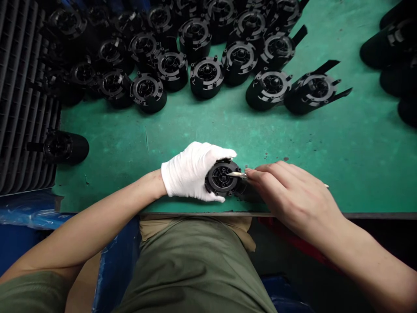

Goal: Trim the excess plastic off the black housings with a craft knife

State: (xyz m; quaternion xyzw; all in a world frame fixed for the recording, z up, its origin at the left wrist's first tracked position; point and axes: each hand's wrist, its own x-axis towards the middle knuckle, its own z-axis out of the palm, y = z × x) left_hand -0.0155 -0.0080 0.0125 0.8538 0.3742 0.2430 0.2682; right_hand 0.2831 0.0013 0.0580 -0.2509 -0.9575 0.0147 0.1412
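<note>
My left hand [190, 171], in a white glove, wraps around a black round plastic housing [223, 177] near the table's front edge. The housing's ringed end, with small posts on its rim, faces up toward me. My bare right hand [289, 191] is closed on a slim knife [237, 174] with a pale pointed blade. The blade's tip lies over the inside of the housing's ring; whether it touches cannot be made out. Most of the knife's handle is hidden under my fingers.
Many similar black housings [206, 78] stand along the back of the green table [195, 124]. One black housing [67, 147] lies at the left, beside a dark ribbed grille [26, 95]. Further black cylinders [391, 48] lie at the right edge. Blue plastic sheeting [32, 213] hangs below left.
</note>
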